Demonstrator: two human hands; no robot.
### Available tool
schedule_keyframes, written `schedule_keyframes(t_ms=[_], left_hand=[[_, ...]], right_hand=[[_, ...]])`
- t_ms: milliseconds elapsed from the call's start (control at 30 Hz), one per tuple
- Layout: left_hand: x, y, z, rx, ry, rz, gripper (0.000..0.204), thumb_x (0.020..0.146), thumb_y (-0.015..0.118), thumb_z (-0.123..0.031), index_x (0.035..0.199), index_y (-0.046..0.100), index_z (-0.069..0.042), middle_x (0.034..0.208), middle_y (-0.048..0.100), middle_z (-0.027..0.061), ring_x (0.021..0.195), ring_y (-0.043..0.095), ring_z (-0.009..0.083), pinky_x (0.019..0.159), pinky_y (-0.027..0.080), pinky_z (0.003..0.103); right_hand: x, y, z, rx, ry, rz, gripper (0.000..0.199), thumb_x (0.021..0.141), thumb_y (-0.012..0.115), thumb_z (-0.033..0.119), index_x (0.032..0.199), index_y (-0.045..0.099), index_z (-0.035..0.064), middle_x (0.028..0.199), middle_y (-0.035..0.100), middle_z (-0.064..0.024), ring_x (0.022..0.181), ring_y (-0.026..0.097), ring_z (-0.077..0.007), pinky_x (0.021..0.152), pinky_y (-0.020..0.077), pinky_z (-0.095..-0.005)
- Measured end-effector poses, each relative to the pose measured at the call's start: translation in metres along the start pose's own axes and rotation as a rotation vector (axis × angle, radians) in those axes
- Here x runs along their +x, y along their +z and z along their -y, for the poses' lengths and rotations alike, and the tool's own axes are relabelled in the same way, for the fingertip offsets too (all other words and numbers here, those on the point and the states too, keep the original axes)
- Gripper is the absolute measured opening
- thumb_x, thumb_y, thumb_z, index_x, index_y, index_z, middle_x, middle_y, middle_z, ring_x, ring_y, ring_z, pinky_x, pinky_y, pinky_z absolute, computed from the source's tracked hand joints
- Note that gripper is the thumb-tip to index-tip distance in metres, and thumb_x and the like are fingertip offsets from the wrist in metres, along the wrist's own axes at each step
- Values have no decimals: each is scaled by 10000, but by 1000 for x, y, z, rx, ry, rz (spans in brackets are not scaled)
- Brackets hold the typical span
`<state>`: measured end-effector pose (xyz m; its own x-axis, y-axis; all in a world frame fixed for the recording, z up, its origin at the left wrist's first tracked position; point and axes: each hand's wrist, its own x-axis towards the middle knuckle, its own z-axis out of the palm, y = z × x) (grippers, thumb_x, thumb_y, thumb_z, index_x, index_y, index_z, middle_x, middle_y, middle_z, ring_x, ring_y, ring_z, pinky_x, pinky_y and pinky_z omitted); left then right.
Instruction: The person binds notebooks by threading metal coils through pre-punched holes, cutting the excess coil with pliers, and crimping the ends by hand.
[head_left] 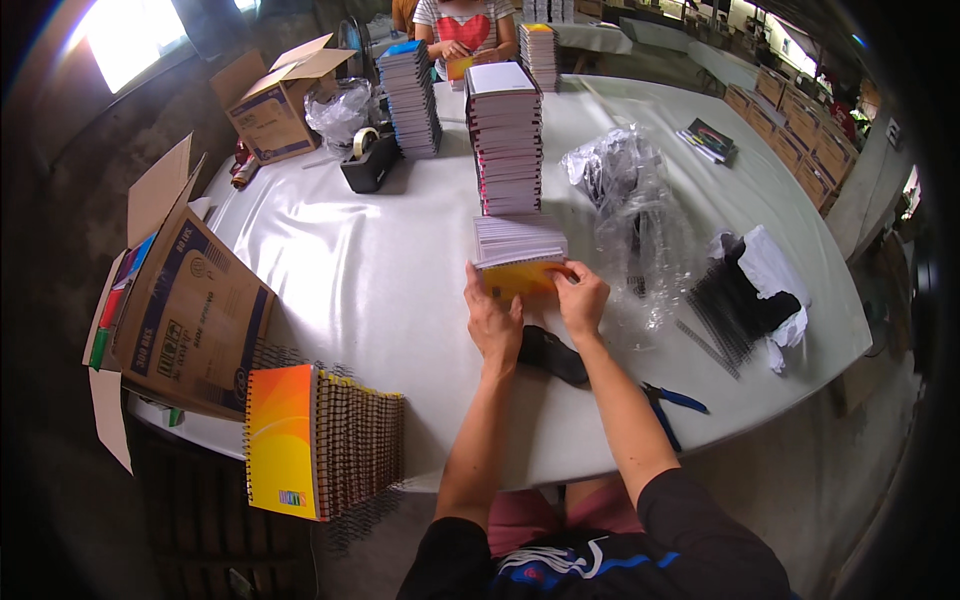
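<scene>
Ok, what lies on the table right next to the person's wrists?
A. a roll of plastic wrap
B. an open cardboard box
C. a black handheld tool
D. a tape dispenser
C: a black tool lies on the white table between the left hand and right hand, both on the yellow-covered stack.

Both hands on a short pile of unbound notebooks (520,258) with a yellow cover, mid-table: left hand (494,322) gripping its near-left corner, right hand (581,296) pinching its near-right edge. Just behind it, a tall stack of notebooks (505,140). A black tool (553,355) between the forearms, blue-handled pliers (668,402) by the near edge. Black spiral bindings (733,310) toward the right edge. Bound orange notebooks (320,440) upright at the near-left corner, beside a cardboard box (195,315).
</scene>
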<state>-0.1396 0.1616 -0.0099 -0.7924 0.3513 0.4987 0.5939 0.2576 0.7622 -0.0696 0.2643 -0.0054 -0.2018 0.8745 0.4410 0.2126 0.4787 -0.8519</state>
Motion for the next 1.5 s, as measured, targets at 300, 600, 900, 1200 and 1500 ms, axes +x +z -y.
schedule_keyframes(t_ms=[300, 600, 900, 1200, 1500], left_hand=[[7, 8, 10, 382, 103, 178, 885, 721, 670, -54, 1413, 266, -428, 1357, 347, 273, 812, 651, 376, 623, 551, 404], [4, 2, 8, 306, 89, 199, 892, 706, 662, -21, 1411, 284, -415, 1487, 132, 254, 816, 648, 370, 623, 540, 389], [7, -28, -29, 514, 249, 93, 1004, 614, 815, -101, 1425, 283, -363, 1514, 63, 184, 1403, 81, 386, 977, 288, 664], [-119, -120, -79, 463, 424, 407, 447, 775, 604, -70, 1180, 590, -258, 1046, 512, 0, 1171, 443, 242, 1000, 16, 716], [-126, -92, -68, 369, 433, 237, 498, 588, 785, -525, 881, 601, -166, 979, 491, 30, 1034, 435, 248, 954, 181, 621]], right_hand=[[-30, -4, 7, -196, -33, 145, 511, 767, 649, 118, 1243, 522, -18, 1140, 610, -197, 960, 625, -354, 824, 501, -387], [-25, -23, 4, -76, -2, 308, 288, 741, 725, 109, 987, 598, 29, 926, 672, -147, 872, 653, -309, 765, 512, -358], [5, -44, 7, 104, -85, 491, 195, 736, 740, 59, 833, 574, 29, 712, 648, -88, 637, 574, -74, 581, 475, -286], [-110, -141, 48, 170, -105, 679, 157, 749, 689, 24, 884, 609, 24, 826, 653, -131, 750, 654, -209, 662, 497, -301], [-42, -260, -45, -496, -114, 195, 121, 771, 598, 35, 881, 647, 23, 870, 633, -125, 820, 609, -284, 719, 478, -361]])
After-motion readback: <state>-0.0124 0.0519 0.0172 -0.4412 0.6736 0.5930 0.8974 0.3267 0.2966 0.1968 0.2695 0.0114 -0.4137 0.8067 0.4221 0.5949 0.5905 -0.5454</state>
